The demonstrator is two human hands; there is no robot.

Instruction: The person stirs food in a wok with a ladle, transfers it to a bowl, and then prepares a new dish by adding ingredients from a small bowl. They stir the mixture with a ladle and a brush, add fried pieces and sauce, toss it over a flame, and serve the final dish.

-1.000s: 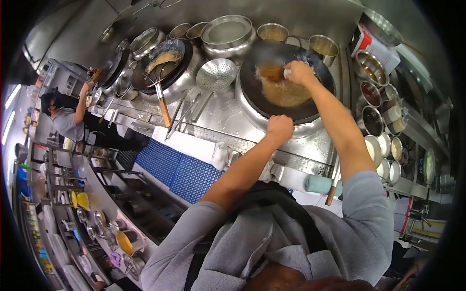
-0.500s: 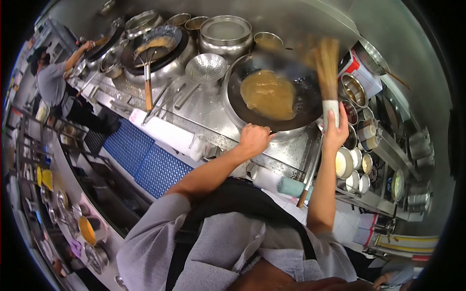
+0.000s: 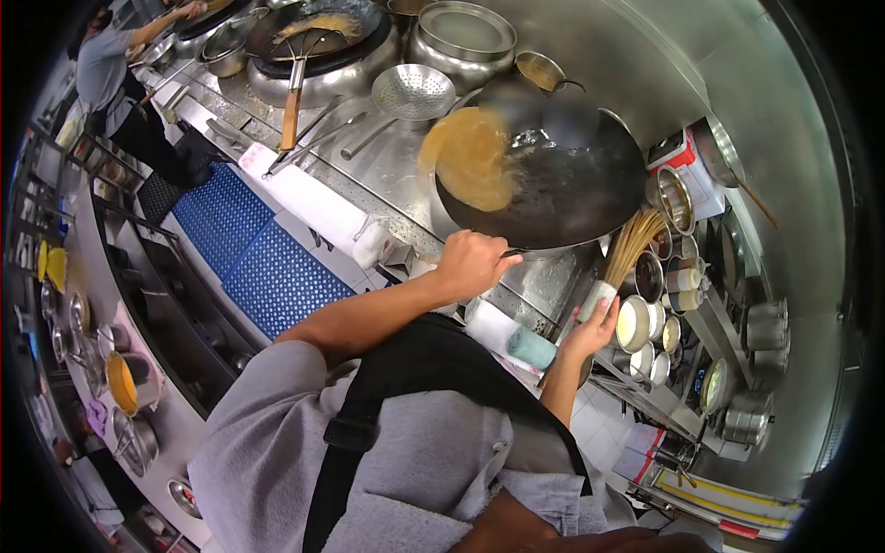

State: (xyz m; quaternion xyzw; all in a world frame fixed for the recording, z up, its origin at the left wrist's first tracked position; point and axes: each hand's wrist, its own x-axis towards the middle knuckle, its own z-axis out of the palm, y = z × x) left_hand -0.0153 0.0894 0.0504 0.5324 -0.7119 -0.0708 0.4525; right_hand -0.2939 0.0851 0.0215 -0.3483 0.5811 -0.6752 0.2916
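My left hand (image 3: 475,263) is closed round the handle at the near rim of a large dark wok (image 3: 572,198). The wok is tilted to the left, and brownish liquid (image 3: 475,157) gathers at its left side and runs over the rim there. Low on the right, my right hand (image 3: 590,330) grips the pale wrapped handle of a bamboo wok brush (image 3: 631,241). The bristles point up and away, beside the wok's right edge. Part of the wok's far side is blurred.
A perforated strainer (image 3: 413,92) lies left of the wok. Further left, a wire skimmer (image 3: 293,92) rests in another wok (image 3: 341,60). Several seasoning bowls (image 3: 633,323) stand at right. A co-worker (image 3: 120,83) works at the far left. A rolled white cloth (image 3: 336,230) lies along the counter edge.
The wok has tipped leftward, and its liquid has shifted to the left rim. My right hand has lowered the brush from above the wok to its right side.
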